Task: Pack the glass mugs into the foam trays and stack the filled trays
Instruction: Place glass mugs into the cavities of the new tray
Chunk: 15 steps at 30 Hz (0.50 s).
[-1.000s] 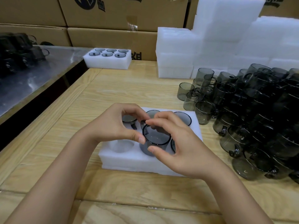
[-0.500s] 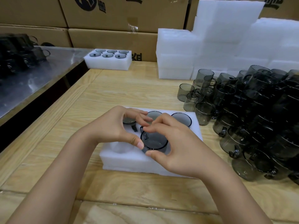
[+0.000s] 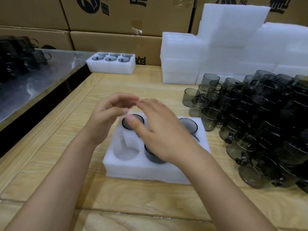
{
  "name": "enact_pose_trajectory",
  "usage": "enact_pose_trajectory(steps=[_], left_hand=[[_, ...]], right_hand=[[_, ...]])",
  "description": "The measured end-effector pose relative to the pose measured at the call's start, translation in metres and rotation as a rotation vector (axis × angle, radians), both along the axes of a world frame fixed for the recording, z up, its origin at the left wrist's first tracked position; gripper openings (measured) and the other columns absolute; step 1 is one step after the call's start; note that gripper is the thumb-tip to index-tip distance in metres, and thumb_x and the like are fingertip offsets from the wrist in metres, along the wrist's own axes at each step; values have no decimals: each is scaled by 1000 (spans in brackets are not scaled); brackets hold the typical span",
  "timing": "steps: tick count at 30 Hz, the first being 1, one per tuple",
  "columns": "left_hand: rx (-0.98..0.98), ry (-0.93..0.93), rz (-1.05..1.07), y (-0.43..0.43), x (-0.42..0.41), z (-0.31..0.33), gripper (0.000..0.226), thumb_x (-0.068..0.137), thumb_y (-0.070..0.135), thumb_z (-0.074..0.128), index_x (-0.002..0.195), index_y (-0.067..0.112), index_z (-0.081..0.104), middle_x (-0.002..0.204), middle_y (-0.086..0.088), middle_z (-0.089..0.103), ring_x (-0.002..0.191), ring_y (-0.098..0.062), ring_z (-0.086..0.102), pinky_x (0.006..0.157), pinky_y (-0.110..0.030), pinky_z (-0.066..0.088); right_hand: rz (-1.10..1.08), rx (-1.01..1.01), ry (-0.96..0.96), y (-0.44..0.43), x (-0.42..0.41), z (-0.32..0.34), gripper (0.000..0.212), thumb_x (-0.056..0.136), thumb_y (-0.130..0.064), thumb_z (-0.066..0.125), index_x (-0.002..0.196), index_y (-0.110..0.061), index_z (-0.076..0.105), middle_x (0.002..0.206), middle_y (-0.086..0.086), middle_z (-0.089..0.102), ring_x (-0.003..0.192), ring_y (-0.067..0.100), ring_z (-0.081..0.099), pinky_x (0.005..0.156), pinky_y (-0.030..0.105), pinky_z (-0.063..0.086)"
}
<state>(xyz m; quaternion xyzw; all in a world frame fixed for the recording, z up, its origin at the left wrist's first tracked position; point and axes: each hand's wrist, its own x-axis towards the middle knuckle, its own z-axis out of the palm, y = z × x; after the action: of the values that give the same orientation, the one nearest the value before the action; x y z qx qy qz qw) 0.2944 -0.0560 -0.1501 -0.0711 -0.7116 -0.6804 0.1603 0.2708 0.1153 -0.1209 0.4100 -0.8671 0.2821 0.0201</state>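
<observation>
A white foam tray (image 3: 143, 170) lies on the wooden table in front of me. Smoky glass mugs sit in its holes: one at the back left (image 3: 131, 121), one at the back right (image 3: 189, 125), one in the front middle (image 3: 153, 157). The front left hole (image 3: 126, 151) holds nothing. My left hand (image 3: 108, 117) and my right hand (image 3: 160, 130) hover blurred above the tray, fingers loose, holding nothing. A big pile of loose mugs (image 3: 260, 124) lies to the right.
A filled foam tray (image 3: 111, 63) stands at the back left by a steel table (image 3: 31, 80). Stacks of foam trays (image 3: 216, 50) rise at the back right. Cardboard boxes (image 3: 116, 17) line the wall behind.
Both hands let go of the mug after pressing it into the front middle hole. They have lifted and moved towards the back of the tray.
</observation>
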Motion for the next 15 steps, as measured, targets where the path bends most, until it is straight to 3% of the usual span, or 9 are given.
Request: enact_pose_trajectory(steps=[2, 4, 7, 10, 13, 15], left_hand=[[62, 26, 239, -6, -6, -7, 29, 72, 7, 53, 98, 11, 67, 102, -6, 71, 106, -21, 63, 94, -30, 46], [95, -26, 321, -10, -11, -16, 23, 80, 6, 53, 99, 10, 66, 106, -7, 68, 105, -22, 63, 95, -32, 46], [190, -143, 347, -6, -17, -29, 23, 92, -1, 46, 100, 8, 65, 100, -4, 70, 92, -14, 66, 85, -26, 51], [156, -207, 295, 3, -23, -37, 21, 92, -4, 45, 100, 1, 64, 85, -1, 71, 76, -7, 67, 71, -19, 53], [164, -217, 239, 2, -24, -38, 23, 92, -4, 44, 101, 3, 64, 80, 4, 73, 74, -7, 68, 67, -16, 53], [130, -230, 227, -1, -24, -37, 27, 89, -8, 44, 101, 4, 64, 76, 7, 73, 72, -6, 68, 64, -15, 52]], right_hand=[[26, 231, -3, -14, -2, -12, 73, 91, -63, 15, 151, -21, 11, 159, -3, 1, 145, 15, -11, 117, 38, -6], [21, 376, -39, -19, -5, -28, 72, 91, -65, 9, 151, -26, 2, 158, -6, -13, 142, 13, -22, 115, 42, -14], [16, 418, -11, -19, -7, -44, 68, 92, -64, 7, 150, -29, 8, 157, -5, -16, 143, 14, -21, 113, 43, -14], [8, 408, 15, -20, -7, -49, 64, 92, -63, 7, 148, -32, 14, 158, -4, -14, 143, 16, -19, 112, 47, -10], [-2, 371, 22, -18, -6, -49, 65, 92, -63, 8, 148, -30, 15, 158, -4, -11, 144, 15, -17, 112, 46, -5], [16, 304, 2, -18, -4, -46, 65, 93, -61, 12, 147, -26, 21, 159, -2, 2, 145, 16, -7, 115, 44, 1]])
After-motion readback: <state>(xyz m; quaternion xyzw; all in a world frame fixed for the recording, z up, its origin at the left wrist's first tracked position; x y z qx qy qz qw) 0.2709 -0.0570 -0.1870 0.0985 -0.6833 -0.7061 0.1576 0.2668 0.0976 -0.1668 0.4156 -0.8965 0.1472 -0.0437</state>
